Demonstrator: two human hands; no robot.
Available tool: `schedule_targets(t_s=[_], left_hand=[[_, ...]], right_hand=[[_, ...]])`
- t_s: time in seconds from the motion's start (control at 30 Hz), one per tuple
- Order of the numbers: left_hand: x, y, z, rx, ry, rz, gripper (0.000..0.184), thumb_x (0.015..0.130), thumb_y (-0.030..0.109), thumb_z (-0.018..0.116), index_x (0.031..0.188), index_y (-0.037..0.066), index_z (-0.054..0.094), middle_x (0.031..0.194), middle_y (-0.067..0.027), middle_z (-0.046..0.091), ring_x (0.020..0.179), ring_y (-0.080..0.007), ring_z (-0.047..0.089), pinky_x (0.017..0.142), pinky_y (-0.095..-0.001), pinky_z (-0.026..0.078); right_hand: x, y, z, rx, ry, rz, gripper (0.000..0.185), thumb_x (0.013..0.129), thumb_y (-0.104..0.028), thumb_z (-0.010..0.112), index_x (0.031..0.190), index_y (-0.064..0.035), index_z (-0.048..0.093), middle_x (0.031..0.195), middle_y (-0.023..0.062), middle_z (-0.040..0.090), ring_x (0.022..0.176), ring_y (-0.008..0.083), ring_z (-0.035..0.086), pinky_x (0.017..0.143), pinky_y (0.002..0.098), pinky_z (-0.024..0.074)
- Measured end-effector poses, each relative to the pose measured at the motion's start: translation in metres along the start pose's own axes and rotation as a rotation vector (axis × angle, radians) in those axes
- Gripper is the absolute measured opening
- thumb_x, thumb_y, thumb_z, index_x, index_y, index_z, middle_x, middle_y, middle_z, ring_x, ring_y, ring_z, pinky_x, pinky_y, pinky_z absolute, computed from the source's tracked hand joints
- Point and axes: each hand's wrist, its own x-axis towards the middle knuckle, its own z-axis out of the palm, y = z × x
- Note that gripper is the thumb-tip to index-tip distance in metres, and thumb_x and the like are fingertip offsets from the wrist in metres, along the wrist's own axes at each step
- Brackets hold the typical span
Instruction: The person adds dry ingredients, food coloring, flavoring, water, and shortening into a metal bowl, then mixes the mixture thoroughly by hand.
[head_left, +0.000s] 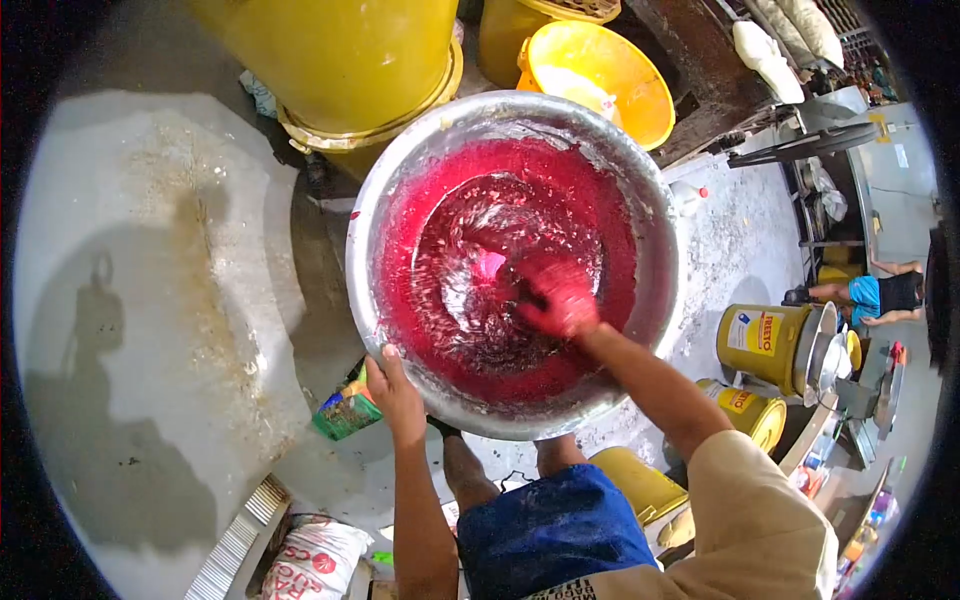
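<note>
A wide metal basin (pixel 655 300) holds dark red liquid (pixel 500 215) with a bright pink-red coating up its inner wall. My right hand (pixel 560 298), stained red and blurred by motion, is at the liquid's surface right of the middle; its fingertips are smeared or under the liquid. A bright pink patch (pixel 489 265) shows near the centre, just left of that hand. At the basin's lower-left rim, my left hand (pixel 396 390) grips the metal edge. Beside it, a green container (pixel 345 415) with something blue and orange in it is partly behind my fingers.
A large yellow drum (pixel 350 60) and an orange-yellow tub (pixel 640 85) stand beyond the basin. Lidded yellow buckets (pixel 765 340) are at the right. A printed sack (pixel 315 560) lies at the lower left. Another person (pixel 880 292) is at the far right.
</note>
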Motion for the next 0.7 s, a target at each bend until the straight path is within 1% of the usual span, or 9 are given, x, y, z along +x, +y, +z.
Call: schedule_targets(t_s=[0.07,0.13,0.27,0.4,0.47,0.53,0.6,0.67,0.7], left_hand=[[0.001,-0.004,-0.001,-0.004,-0.014,0.026,0.034,0.109,0.029,0.053,0.117,-0.003,0.059,0.099,-0.0074,0.064,0.089,-0.0144,0.055,0.083,-0.0323,0.046],[0.0,0.0,0.001,0.014,-0.041,0.076,0.034,0.109,0.03,0.052,0.116,-0.003,0.059,0.098,-0.0066,0.063,0.088,-0.0141,0.054,0.082,-0.0322,0.046],[0.006,-0.002,-0.001,-0.007,-0.018,0.058,0.031,0.108,0.027,0.053,0.114,-0.002,0.059,0.095,-0.0052,0.061,0.085,-0.0127,0.053,0.078,-0.0309,0.046],[0.0,-0.012,0.0,-0.028,-0.04,-0.001,0.031,0.107,0.027,0.055,0.113,-0.003,0.059,0.094,-0.0048,0.06,0.085,-0.012,0.052,0.078,-0.0308,0.045],[-0.002,-0.01,-0.003,0.076,-0.051,0.052,0.032,0.107,0.029,0.056,0.113,-0.003,0.059,0.094,-0.005,0.06,0.085,-0.0122,0.051,0.079,-0.0313,0.046],[0.001,-0.016,0.003,0.033,0.021,0.038,0.032,0.107,0.029,0.057,0.112,-0.003,0.059,0.094,-0.0061,0.061,0.085,-0.0133,0.052,0.079,-0.0321,0.046],[0.007,-0.023,0.004,0.053,0.038,0.033,0.033,0.107,0.029,0.057,0.112,-0.004,0.059,0.094,-0.0076,0.061,0.085,-0.0146,0.052,0.079,-0.0329,0.046],[0.009,-0.027,-0.002,0.144,0.001,0.027,0.034,0.107,0.028,0.057,0.112,-0.005,0.058,0.093,-0.0095,0.061,0.085,-0.0161,0.053,0.079,-0.0338,0.046],[0.009,-0.025,-0.002,0.1,0.002,0.036,0.034,0.107,0.028,0.057,0.112,-0.006,0.058,0.093,-0.0102,0.061,0.085,-0.0167,0.053,0.078,-0.0344,0.046]], right_hand=[[0.01,0.046,-0.001,-0.225,0.522,0.159,0.083,0.09,-0.047,0.069,0.158,-0.0134,0.037,0.164,0.0188,0.031,0.152,0.0409,0.027,0.125,0.0529,0.0212],[0.053,0.087,0.001,-0.161,0.732,0.072,0.083,0.091,-0.047,0.069,0.157,-0.008,0.037,0.162,0.0215,0.033,0.149,0.0416,0.031,0.123,0.0523,0.026],[0.175,0.02,-0.019,0.278,0.548,-0.158,0.083,0.093,-0.049,0.065,0.154,-0.001,0.037,0.16,0.0241,0.034,0.151,0.0401,0.026,0.123,0.0508,0.027],[0.196,-0.078,0.06,-0.2,0.479,-0.122,0.062,0.102,-0.036,0.05,0.147,0.0052,0.047,0.163,0.0224,0.032,0.154,0.0386,0.023,0.127,0.0505,0.0191],[0.17,-0.104,0.081,-0.406,-0.035,-0.133,0.055,0.101,-0.029,0.043,0.145,0.0037,0.049,0.167,0.0164,0.027,0.156,0.0355,0.021,0.129,0.0507,0.0147],[0.121,-0.101,0.125,-0.082,0.177,-0.274,0.052,0.098,-0.027,0.046,0.139,0.0026,0.057,0.167,0.0164,0.028,0.157,0.0349,0.019,0.129,0.0514,0.0126],[0.07,-0.088,0.122,-0.096,0.278,-0.495,0.05,0.097,-0.024,0.046,0.138,0.0005,0.06,0.167,0.0159,0.028,0.157,0.0306,0.02,0.13,0.0468,0.012],[0.019,-0.053,0.11,0.024,-0.009,-0.422,0.058,0.099,-0.027,0.053,0.151,-0.0019,0.046,0.164,0.0182,0.034,0.149,0.031,0.038,0.123,0.0457,0.0312],[0.0,-0.031,0.095,0.021,-0.102,-0.369,0.057,0.099,-0.027,0.053,0.15,-0.0021,0.046,0.162,0.0182,0.035,0.147,0.0312,0.039,0.122,0.0458,0.0318]])
